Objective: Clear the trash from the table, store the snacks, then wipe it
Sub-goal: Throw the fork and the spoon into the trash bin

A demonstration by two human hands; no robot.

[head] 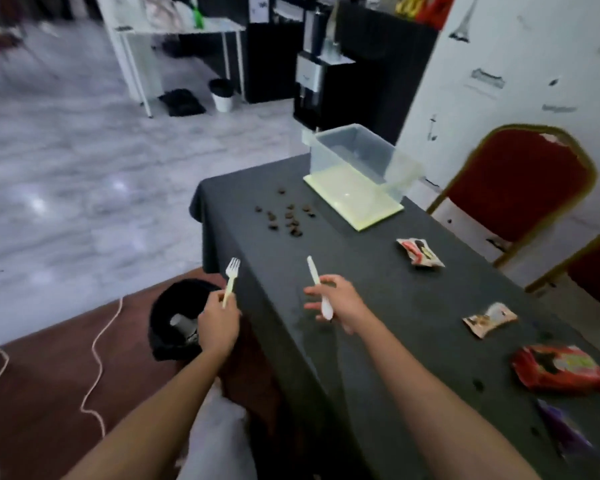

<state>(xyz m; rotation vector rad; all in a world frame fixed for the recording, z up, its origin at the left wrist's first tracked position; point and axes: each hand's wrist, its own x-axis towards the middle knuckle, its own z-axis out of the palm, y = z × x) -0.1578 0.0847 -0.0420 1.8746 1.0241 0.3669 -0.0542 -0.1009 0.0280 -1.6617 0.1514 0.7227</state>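
Observation:
My left hand (219, 323) grips a white plastic fork (231, 278) by its handle, tines up, at the table's left edge above a black bin (167, 320). My right hand (340, 301) holds a white plastic knife (315, 275) over the dark tablecloth (361, 341), fingers partly spread. Several small dark crumbs (286, 214) lie scattered mid-table. Snack packets lie along the right side: a small red-white one (419, 252), a beige one (490, 318), a large red one (558, 370) and a purple one (561, 427). A clear plastic box (357, 157) stands on its pale lid (354, 197) at the far end.
The black bin on the brown floor holds a grey cup (182, 322). A white cord (97, 348) snakes over the floor at left. Red chairs with gold frames (520, 188) stand along the table's right side. A small white bin (222, 95) and white table stand far off.

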